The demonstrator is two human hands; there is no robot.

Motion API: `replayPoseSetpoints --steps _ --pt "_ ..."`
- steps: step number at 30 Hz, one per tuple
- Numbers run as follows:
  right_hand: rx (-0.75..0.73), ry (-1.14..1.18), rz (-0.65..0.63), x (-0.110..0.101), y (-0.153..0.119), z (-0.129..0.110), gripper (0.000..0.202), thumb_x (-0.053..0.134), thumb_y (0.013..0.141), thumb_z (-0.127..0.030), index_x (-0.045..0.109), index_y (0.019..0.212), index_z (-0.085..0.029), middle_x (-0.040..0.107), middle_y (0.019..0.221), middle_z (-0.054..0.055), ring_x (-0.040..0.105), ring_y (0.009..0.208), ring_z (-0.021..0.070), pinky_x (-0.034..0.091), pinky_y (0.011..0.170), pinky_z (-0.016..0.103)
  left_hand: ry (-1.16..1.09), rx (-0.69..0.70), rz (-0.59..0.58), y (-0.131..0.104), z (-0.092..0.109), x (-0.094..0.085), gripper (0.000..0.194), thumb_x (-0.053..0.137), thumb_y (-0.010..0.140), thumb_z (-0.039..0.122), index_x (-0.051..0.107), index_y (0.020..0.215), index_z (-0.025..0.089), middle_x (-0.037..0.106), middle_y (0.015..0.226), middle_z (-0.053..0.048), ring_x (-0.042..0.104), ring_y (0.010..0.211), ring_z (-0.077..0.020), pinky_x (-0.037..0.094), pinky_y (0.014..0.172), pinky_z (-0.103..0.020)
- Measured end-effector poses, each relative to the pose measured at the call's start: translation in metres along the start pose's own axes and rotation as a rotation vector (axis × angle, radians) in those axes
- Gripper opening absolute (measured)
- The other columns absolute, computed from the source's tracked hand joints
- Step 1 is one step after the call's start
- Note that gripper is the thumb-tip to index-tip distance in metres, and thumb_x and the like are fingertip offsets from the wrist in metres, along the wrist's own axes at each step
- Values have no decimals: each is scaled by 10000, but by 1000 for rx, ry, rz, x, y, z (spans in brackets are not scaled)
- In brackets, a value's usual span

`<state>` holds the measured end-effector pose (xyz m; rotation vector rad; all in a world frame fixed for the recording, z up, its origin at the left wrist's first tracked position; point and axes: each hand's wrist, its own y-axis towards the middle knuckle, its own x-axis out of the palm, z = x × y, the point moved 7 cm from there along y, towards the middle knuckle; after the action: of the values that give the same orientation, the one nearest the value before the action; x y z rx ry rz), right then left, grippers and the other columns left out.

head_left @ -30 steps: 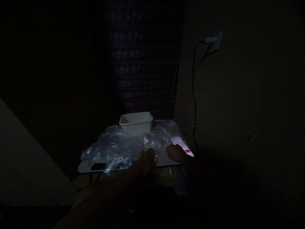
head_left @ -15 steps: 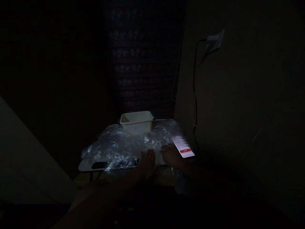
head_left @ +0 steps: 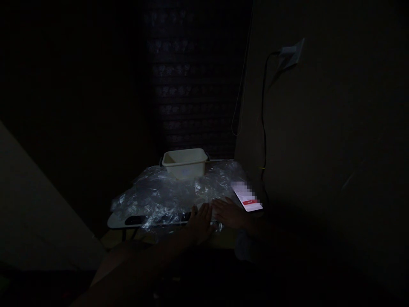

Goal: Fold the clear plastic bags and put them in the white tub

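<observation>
Crumpled clear plastic sheeting (head_left: pixel 166 192) covers most of a small white table (head_left: pixel 116 221). My left hand (head_left: pixel 201 222) lies palm down at the table's front edge, its fingers stretched out over the plastic. Close beside it, my right hand (head_left: pixel 229 213) rests flat with fingers extended, pointing left; the fingertips of both hands nearly meet. Whether anything lies under the palms is too dark to see. A lit phone (head_left: pixel 247 199) lies just right of my right hand.
A cream plastic tub (head_left: pixel 187 166) with dark handles stands at the table's back. Behind it hangs a dark blind (head_left: pixel 175 91) with a pull cord. On the right wall, a black cable (head_left: pixel 263 115) runs down from a plug in the socket (head_left: pixel 297 52).
My right hand has moved left, and my left hand slightly right and down, so they are closer together. The whole view has shifted a little.
</observation>
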<state>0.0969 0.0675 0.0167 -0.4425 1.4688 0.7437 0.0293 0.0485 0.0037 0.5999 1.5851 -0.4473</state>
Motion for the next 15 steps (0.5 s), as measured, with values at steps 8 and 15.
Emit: replayPoseSetpoints --steps 8,15 --pt "185 -66 37 5 -2 39 474 154 765 -394 308 1122 -123 318 1176 103 218 1092 188 115 858 442 -2 4 -20 -8 3 -6 591 94 730 478 167 1183 106 178 1231 -137 73 1122 -254 54 854 -465" --pt "105 -59 59 -3 0 25 441 202 761 -377 326 1108 -136 328 1171 96 239 1082 179 128 855 425 -29 43 28 -2 4 -13 538 59 754 424 143 1187 117 169 1238 -115 88 1124 -223 63 865 -438"
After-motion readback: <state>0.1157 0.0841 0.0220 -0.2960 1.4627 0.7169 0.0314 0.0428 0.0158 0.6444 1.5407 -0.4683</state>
